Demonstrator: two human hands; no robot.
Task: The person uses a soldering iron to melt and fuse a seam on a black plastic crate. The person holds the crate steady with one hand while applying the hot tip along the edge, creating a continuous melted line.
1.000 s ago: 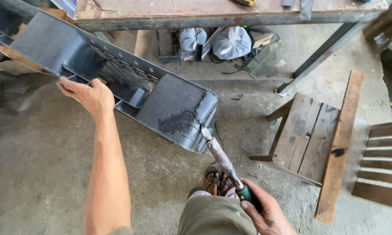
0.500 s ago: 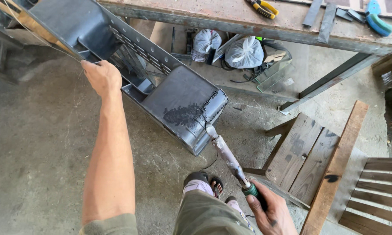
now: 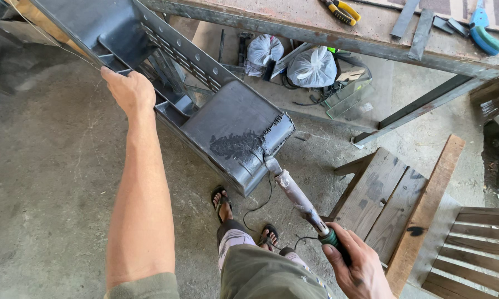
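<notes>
You are gripping the green handle of a paint roller (image 3: 299, 202) in your right hand (image 3: 360, 266), lower right of the frame, fingers clenched around it. The roller's long axis is running from that hand up and to the left, and its head is pressing against the near end of a dark metal frame (image 3: 235, 133), right beside a wet, glossy patch of black paint. Your left hand (image 3: 128, 91) is reaching further out, upper left of the frame, fingers curled over the frame's top edge and steadying it. The frame itself is slanting from the upper left corner down toward the middle, its end hanging over the concrete floor (image 3: 44, 177) just above your sandalled feet. So the right hand is the nearer one to the painted end. Behind, yellow-handled pliers (image 3: 340, 10) are lying on the worktop (image 3: 293, 25).
</notes>
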